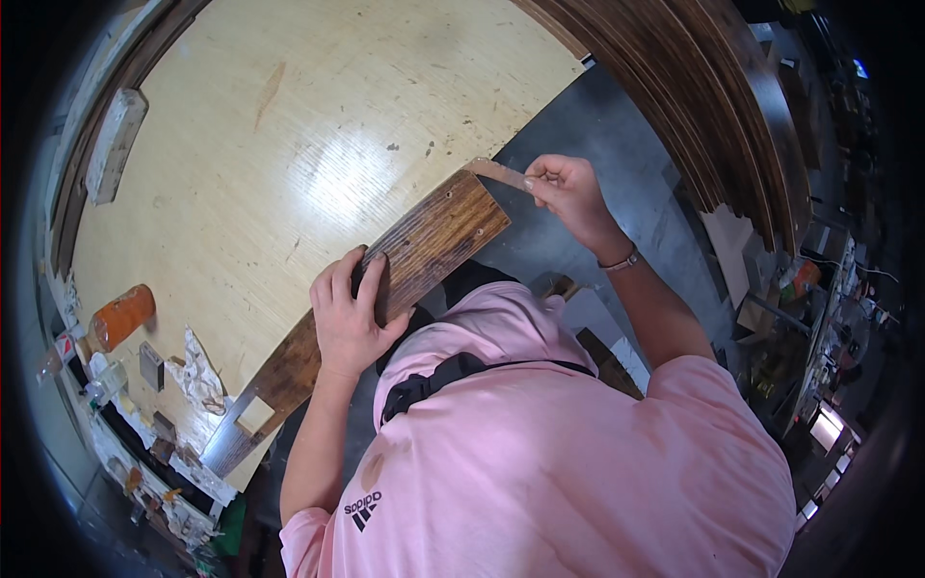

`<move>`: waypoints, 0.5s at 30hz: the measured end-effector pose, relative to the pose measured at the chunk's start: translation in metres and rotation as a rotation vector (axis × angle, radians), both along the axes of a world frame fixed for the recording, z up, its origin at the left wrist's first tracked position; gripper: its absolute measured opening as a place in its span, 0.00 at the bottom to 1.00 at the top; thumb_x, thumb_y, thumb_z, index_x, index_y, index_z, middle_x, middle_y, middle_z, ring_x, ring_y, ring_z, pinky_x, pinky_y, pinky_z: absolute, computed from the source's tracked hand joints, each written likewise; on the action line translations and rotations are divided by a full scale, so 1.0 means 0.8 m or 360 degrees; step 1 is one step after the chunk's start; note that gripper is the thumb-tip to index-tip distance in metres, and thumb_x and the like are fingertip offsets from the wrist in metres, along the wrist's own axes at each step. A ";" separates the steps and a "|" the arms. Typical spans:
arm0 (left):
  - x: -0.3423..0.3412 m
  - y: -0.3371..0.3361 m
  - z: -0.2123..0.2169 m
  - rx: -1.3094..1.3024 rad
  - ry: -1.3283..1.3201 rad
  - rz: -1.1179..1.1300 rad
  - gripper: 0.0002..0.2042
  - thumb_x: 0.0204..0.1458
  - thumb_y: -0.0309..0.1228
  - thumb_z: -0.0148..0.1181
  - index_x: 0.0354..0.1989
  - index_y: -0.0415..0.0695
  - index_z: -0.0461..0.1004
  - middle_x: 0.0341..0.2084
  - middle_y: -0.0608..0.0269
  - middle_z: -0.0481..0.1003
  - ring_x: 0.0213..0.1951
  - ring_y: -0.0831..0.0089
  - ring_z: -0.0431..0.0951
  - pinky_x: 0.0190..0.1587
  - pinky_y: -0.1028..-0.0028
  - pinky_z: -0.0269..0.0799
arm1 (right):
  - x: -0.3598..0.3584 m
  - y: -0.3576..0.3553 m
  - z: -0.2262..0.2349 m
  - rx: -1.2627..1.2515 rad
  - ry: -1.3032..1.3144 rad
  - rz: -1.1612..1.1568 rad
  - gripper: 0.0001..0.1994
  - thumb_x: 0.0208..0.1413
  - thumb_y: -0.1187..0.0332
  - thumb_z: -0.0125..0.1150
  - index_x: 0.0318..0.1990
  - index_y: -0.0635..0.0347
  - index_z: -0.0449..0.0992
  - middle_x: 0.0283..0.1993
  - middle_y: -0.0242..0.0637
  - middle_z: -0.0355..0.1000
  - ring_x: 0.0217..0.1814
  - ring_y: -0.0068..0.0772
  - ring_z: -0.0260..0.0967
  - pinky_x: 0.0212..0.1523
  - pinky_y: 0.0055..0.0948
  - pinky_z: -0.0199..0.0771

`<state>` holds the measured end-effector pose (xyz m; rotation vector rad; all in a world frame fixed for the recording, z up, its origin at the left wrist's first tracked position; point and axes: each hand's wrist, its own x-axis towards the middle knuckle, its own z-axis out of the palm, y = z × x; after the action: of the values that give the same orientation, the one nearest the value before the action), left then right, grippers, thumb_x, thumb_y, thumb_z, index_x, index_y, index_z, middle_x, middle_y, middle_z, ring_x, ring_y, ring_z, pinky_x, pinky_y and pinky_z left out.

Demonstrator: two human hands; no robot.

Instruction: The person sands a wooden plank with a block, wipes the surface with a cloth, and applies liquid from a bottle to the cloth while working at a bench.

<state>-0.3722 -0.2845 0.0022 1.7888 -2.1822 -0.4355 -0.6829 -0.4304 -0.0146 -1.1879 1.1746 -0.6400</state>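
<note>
The left hand (352,313) presses flat on the dark wood plank (414,255), gripping its near edge. The plank's long axis runs near-left to far-right. At its far-right end, the right hand (568,193) pinches a thin edge strip (499,173).

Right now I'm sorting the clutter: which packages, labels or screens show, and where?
Orange cylindrical container: lying on its side at the light wooden table's left edge.
Small red and white label: just left of it, at the rim.
Crumpled whitish wrapper: near the left hand.
Lit screen: far right, pale rectangle.
</note>
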 end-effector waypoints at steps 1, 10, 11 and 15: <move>0.000 0.000 0.000 -0.0004 -0.0004 0.0000 0.38 0.32 0.41 0.71 0.59 0.47 0.69 0.58 0.50 0.66 0.57 0.49 0.65 0.60 0.54 0.62 | 0.000 0.000 0.000 -0.0001 0.0020 -0.0007 0.03 0.59 0.74 0.59 0.35 0.63 0.77 0.23 0.26 0.69 0.21 0.10 0.59 0.20 0.14 0.54; 0.000 -0.001 0.002 -0.0003 -0.0012 -0.0004 0.38 0.32 0.41 0.72 0.59 0.47 0.69 0.57 0.50 0.66 0.57 0.48 0.66 0.60 0.53 0.62 | -0.004 -0.001 0.003 0.0040 0.0042 -0.0028 0.04 0.58 0.77 0.58 0.32 0.68 0.76 0.25 0.27 0.70 0.24 0.13 0.63 0.25 0.17 0.61; 0.000 -0.001 0.002 0.0011 -0.0009 -0.0001 0.39 0.32 0.41 0.72 0.59 0.46 0.69 0.57 0.50 0.66 0.57 0.48 0.66 0.60 0.53 0.62 | -0.005 -0.002 0.005 0.0011 0.0030 -0.0025 0.04 0.58 0.77 0.58 0.33 0.67 0.76 0.25 0.28 0.70 0.24 0.13 0.63 0.25 0.16 0.61; 0.000 0.003 -0.001 -0.0008 -0.0003 -0.0003 0.39 0.33 0.41 0.72 0.59 0.46 0.69 0.58 0.50 0.66 0.57 0.48 0.66 0.60 0.53 0.62 | -0.003 -0.005 0.015 0.0122 0.0016 -0.0083 0.05 0.60 0.74 0.58 0.34 0.66 0.77 0.25 0.29 0.71 0.24 0.14 0.65 0.24 0.16 0.63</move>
<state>-0.3719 -0.2824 0.0011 1.7853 -2.1843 -0.4286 -0.6855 -0.4340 -0.0023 -1.0998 1.2311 -0.6231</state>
